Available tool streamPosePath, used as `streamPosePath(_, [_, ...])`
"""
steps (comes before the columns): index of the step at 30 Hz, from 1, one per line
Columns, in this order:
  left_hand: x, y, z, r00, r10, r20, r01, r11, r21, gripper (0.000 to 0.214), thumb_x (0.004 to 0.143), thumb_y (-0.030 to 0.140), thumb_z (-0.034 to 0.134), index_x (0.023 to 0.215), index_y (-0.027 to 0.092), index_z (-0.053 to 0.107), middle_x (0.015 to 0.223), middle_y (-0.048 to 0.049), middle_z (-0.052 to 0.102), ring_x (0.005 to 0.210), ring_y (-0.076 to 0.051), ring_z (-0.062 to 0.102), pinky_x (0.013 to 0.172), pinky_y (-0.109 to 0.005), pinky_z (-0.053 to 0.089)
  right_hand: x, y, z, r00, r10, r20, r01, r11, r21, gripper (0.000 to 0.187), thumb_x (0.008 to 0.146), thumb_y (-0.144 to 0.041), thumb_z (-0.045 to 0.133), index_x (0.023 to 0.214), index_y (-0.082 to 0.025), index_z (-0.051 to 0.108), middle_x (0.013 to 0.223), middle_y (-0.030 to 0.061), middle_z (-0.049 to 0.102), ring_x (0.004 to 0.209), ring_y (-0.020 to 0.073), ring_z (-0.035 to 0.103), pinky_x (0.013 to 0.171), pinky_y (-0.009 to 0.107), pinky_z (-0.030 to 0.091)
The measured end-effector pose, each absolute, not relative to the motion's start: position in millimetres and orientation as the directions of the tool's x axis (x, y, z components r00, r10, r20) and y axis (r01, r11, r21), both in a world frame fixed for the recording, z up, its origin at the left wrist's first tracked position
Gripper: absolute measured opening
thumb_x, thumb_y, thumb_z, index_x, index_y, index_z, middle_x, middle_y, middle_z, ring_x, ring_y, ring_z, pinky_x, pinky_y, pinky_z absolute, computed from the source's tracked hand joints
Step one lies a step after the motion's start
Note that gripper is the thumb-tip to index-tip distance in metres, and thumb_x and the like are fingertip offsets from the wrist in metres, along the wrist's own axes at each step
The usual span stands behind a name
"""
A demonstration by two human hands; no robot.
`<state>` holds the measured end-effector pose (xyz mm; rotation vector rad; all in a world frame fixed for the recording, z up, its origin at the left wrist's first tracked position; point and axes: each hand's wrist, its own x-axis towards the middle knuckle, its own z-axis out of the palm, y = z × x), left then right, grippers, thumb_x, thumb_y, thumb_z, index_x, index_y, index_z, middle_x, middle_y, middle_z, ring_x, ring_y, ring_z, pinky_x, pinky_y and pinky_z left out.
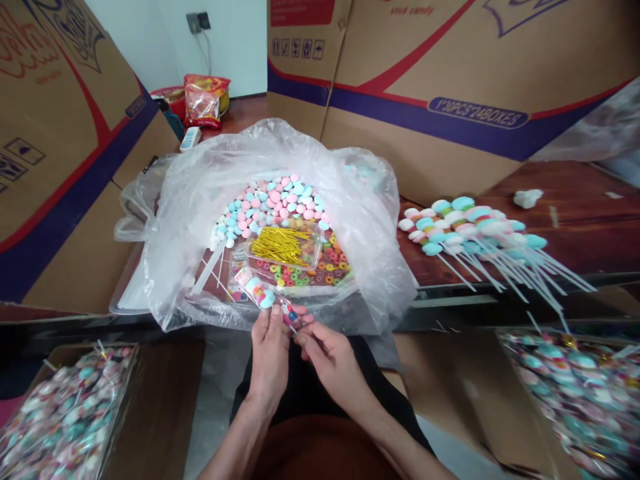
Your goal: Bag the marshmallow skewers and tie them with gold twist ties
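In front of my body I hold a candy stick of pastel and orange-red pieces, in what looks like a clear printed wrapper. My left hand is closed around its lower part, thumb on top. The fingers of my right hand pinch the lower end, where the printed wrapper end shows between the hands. Just beyond, a clear tray of gold twist ties lies inside an opened plastic bag. Round pastel candies and coloured candy rings surround that tray.
Assembled candy sticks lie piled at the table's right, sticks overhanging the edge. Boxes of wrapped candy sticks stand low at left and right. Large cartons rise at left and behind. Red snack packets sit at the back.
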<state>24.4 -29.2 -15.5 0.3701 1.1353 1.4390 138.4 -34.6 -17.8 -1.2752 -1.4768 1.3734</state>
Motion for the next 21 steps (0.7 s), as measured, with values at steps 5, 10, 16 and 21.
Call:
streamPosePath(5, [18,-30,-12,-0.265,0.874,-0.406,-0.627,0.164,0.762,0.027,0.078,0.040,0.081,0.092,0.017,0.076,0.091,-0.0054,0.073,0.082,-0.016,0.066,0.079,-0.027,0.054,120,-29,-15,-0.230,0.965,-0.124,0.080,-0.108,-0.991,0.018,0.093,-0.038,0.055,0.088,-0.021,0.059,0.075,0.0006,0.062,0.068,0.0155,0.057,0.065,0.026,0.046])
streamPosePath(10, [-8,-39,1,-0.144,0.936,-0.322,-0.628,0.166,0.761,0.026,0.083,0.039,0.078,0.099,0.019,0.075,0.076,-0.0016,0.062,0.063,-0.013,0.054,0.065,-0.027,0.052,95,-18,0,-0.413,0.851,-0.325,-0.232,-0.443,-0.866,0.037,0.095,-0.045,0.046,0.067,-0.023,0.044,0.047,-0.0078,0.038,0.040,0.0088,0.029,0.042,0.023,0.026])
streamPosePath(16, [-45,-35,13,-0.213,0.963,-0.166,-0.672,-0.022,0.740,0.031,0.082,0.036,0.078,0.104,0.015,0.073,0.065,0.0030,0.041,0.063,-0.011,0.043,0.063,-0.025,0.044,99,31,40,-0.597,0.801,-0.041,0.422,0.270,-0.866,0.023,0.091,-0.013,0.051,0.072,-0.018,0.063,0.075,0.0032,0.066,0.071,0.0156,0.059,0.068,0.027,0.042])
streamPosePath(21, [-44,-29,1,-0.229,0.925,-0.302,-0.644,0.089,0.760,0.020,0.087,0.034,0.074,0.088,0.015,0.066,0.065,0.0043,0.037,0.059,-0.008,0.030,0.054,-0.022,0.032,94,105,37,-0.375,0.927,-0.009,0.889,0.357,-0.286,0.025,0.097,-0.011,0.046,0.098,-0.018,0.070,0.105,0.0111,0.068,0.099,0.0232,0.062,0.079,0.030,0.043])
